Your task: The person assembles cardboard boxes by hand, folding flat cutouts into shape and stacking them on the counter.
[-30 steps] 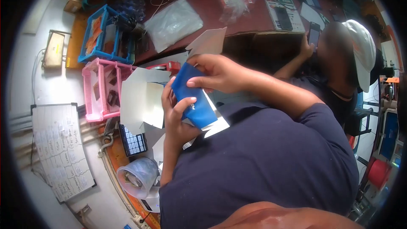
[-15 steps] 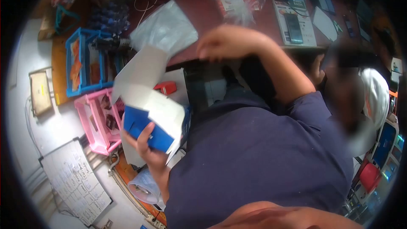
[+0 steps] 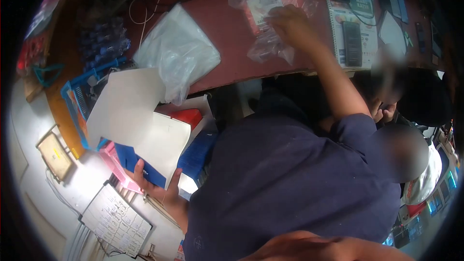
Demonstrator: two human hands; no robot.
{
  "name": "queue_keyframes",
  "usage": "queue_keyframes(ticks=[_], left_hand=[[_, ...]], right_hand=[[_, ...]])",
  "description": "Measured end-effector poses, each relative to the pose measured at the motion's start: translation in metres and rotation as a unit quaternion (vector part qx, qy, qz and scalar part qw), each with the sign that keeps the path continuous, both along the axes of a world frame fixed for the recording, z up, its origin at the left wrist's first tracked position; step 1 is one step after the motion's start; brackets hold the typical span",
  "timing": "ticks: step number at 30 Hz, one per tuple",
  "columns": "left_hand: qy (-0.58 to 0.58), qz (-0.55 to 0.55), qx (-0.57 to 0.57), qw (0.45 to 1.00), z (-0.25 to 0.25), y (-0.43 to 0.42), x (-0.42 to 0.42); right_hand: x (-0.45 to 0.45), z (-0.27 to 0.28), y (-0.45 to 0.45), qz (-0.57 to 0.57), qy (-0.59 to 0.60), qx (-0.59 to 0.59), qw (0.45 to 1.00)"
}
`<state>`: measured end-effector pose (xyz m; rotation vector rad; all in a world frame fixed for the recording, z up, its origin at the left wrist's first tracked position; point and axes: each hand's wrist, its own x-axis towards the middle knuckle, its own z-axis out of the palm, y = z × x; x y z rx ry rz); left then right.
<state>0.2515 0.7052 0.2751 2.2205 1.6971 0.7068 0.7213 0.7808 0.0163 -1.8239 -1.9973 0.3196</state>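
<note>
My left hand (image 3: 162, 194) grips an unfolded blue-and-white card box (image 3: 162, 133) at the lower left. Its blue panel lies under my fingers, and its white flaps spread up and to the right. Out over the dark red table (image 3: 232, 43), my right hand (image 3: 285, 21) touches a white-and-red packet (image 3: 261, 9) in clear plastic. Its fingers are bent together at the packet's edge, and what they pinch, if anything, is too small to make out. A clear plastic bag (image 3: 179, 50) lies on the table between my hands.
A person with a white cap sits at the right, near phones and a spiral-bound booklet (image 3: 369, 43). A blue basket (image 3: 72, 101) and a pink basket (image 3: 113, 162) stand at the left. A red object (image 3: 188, 116) and a stack of blue boxes (image 3: 199, 152) lie below the table edge.
My right hand has left the blue card and reached across the table to the packet. My left hand has moved down and left with the card, whose white flaps are now spread. The view has turned.
</note>
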Motion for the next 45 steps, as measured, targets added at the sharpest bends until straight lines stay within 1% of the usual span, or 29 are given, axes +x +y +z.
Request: queue_keyframes(ticks=[1,4,7,10,13,16,19,23,25,28,30,32,34,37,40,43,45], left_hand=[[0.001,-0.009,-0.004,1.0,-0.002,0.007,0.004],[-0.014,-0.003,-0.026,1.0,-0.01,0.018,0.013],[-0.059,0.004,-0.037,0.998,-0.018,0.029,0.021],[-0.023,-0.019,-0.023,0.999,-0.018,0.04,0.027],[-0.025,-0.01,-0.047,0.999,-0.021,0.041,0.028],[-0.048,0.009,-0.063,0.997,-0.023,0.041,0.035],[-0.072,0.006,-0.073,0.995,-0.026,0.043,0.031],[-0.094,0.01,-0.08,0.992,-0.03,0.044,0.031],[-0.078,0.009,-0.076,0.994,-0.03,0.045,0.031],[-0.014,0.005,-0.062,0.998,-0.023,0.045,0.036],[0.02,-0.007,-0.049,0.999,-0.022,0.045,0.033],[0.019,-0.008,-0.052,0.998,-0.023,0.046,0.028],[-0.017,-0.001,-0.07,0.997,-0.027,0.046,0.025],[-0.063,-0.005,-0.093,0.994,-0.031,0.048,0.025],[-0.073,-0.003,-0.094,0.993,-0.029,0.049,0.032],[-0.085,0.007,-0.096,0.992,-0.031,0.047,0.031],[-0.081,0.001,-0.086,0.993,-0.033,0.048,0.028]], right_hand=[[-0.001,-0.001,-0.004,0.001,-0.006,0.031,1.0],[0.004,-0.014,-0.01,0.014,0.055,0.052,0.997],[0.004,-0.022,-0.011,-0.025,0.092,0.059,0.994],[-0.005,-0.012,-0.007,-0.106,0.117,0.018,0.987],[-0.006,-0.014,-0.001,-0.119,0.064,0.019,0.991],[-0.005,-0.018,0.0,-0.102,0.035,0.021,0.994],[-0.006,-0.023,0.0,-0.101,0.037,0.009,0.994],[-0.006,-0.024,-0.002,-0.099,0.06,0.037,0.993],[-0.006,-0.023,-0.001,-0.096,0.061,0.061,0.992],[-0.001,-0.004,0.0,-0.068,0.06,0.007,0.996],[0.007,0.008,0.006,-0.083,0.012,0.05,0.995],[0.015,0.024,0.017,-0.119,0.008,0.055,0.991],[0.021,0.042,0.038,-0.177,0.047,0.024,0.983],[0.039,0.008,0.081,-0.163,-0.012,0.161,0.973],[0.04,0.008,0.095,-0.159,-0.085,0.034,0.983],[0.035,-0.007,0.108,-0.182,-0.137,-0.043,0.973],[0.034,-0.015,0.107,-0.191,-0.12,-0.035,0.974]])
